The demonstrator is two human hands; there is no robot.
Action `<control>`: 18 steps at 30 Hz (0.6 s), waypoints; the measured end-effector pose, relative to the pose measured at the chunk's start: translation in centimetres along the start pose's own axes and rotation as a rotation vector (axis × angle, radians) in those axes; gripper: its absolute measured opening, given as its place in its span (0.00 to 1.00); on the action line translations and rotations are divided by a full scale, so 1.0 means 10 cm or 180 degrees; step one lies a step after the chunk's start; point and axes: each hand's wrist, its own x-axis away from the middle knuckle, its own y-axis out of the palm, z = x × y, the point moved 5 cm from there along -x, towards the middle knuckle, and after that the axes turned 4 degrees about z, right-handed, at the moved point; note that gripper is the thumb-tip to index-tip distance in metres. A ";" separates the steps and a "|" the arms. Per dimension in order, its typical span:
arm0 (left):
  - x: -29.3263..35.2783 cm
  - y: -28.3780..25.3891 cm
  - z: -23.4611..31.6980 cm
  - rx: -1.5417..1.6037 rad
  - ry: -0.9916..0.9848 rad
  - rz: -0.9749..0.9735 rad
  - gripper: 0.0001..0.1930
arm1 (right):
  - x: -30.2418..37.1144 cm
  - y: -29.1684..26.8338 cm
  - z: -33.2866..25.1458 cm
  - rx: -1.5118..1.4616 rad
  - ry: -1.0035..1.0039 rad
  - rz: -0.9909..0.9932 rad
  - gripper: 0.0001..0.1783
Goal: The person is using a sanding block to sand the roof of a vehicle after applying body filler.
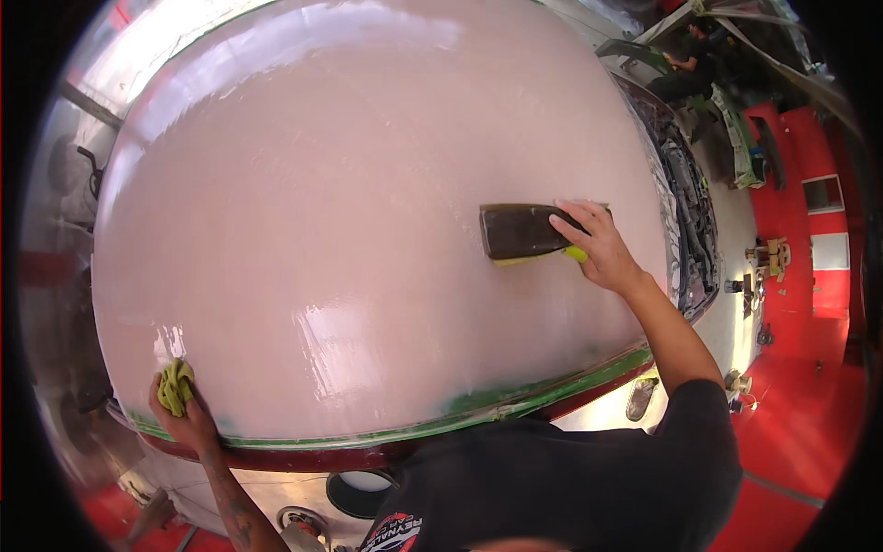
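Note:
A broad, pale pink car panel [386, 202] fills the middle of the view, its surface wet and shiny in patches. My right hand [598, 247] grips a dark sanding block [520, 232] that lies flat on the panel, right of centre. Yellowish sheet edges stick out from under the block, and a bright yellow-green bit shows by my palm. At the near left edge, my left hand [189, 421] is closed around a crumpled yellow-green cloth [175, 386], which touches the wet panel.
Green and dark red edging [515, 402] borders the panel's near side. An exposed engine bay [692, 212] lies to the right. Beneath the near edge stands a dark round bucket [361, 492]. Another person [701, 63] is at the far right, near a red wall [809, 147].

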 end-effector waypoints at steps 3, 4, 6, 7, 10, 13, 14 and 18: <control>0.03 0.04 -0.05 0.0216 -0.0081 0.0015 0.24 | -1.04 0.12 0.64 0.0127 -0.0085 0.0224 0.34; 0.05 0.05 -0.08 0.0363 -0.0156 0.0003 0.23 | -1.40 0.23 0.88 0.0209 0.0050 0.0192 0.28; 0.06 0.08 -0.07 0.0333 -0.0115 0.0020 0.24 | -1.96 0.37 1.38 0.0195 0.0136 0.0592 0.28; 0.08 0.05 -0.05 0.0357 -0.0047 0.0010 0.24 | -2.10 0.43 1.38 0.0168 0.0120 0.0593 0.28; 0.07 0.02 -0.03 0.0313 0.0121 0.0006 0.25 | -2.19 0.44 1.33 0.0459 0.0557 0.0596 0.27; 0.03 -0.01 -0.02 0.0230 0.0204 0.0020 0.25 | -1.51 0.42 0.80 0.0091 0.0275 0.0620 0.30; 0.03 -0.02 0.00 0.0231 0.0215 0.0041 0.24 | -1.19 0.31 0.52 0.0025 0.0202 0.0585 0.33; -0.03 -0.08 0.05 -0.0037 0.0196 0.0090 0.23 | -0.04 0.05 -0.39 -0.0071 0.0095 0.0245 0.41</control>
